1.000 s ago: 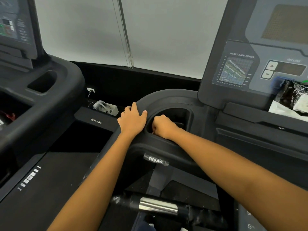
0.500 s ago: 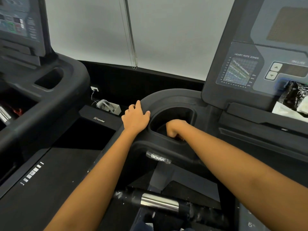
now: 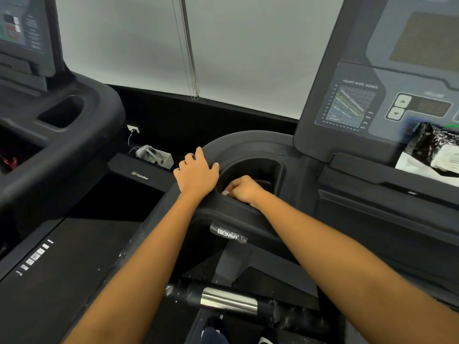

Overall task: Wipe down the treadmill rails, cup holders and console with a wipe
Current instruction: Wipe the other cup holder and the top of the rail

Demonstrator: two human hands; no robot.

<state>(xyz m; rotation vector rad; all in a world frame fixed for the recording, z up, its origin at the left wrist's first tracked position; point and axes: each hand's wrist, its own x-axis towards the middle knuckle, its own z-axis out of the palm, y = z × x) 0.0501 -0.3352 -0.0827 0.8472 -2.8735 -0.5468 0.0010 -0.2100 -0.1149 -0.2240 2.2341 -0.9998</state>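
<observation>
Wipe: a pale scrap pinched in my curled right fingers, low against the near wall of the left cup holder. Step in hand: scrubbing that holder. Next, I judge, sweep its far wall. My left hand lies flat, fingers spread, bracing on the rim; both forearms reach forward.

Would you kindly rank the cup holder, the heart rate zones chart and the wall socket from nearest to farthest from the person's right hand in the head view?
From the right hand:
1. Cup holder: the hand is inside it, with a bit of white wipe showing.
2. Heart rate zones chart: up and right, on the console.
3. Wall socket: far left, low on the wall.
</observation>
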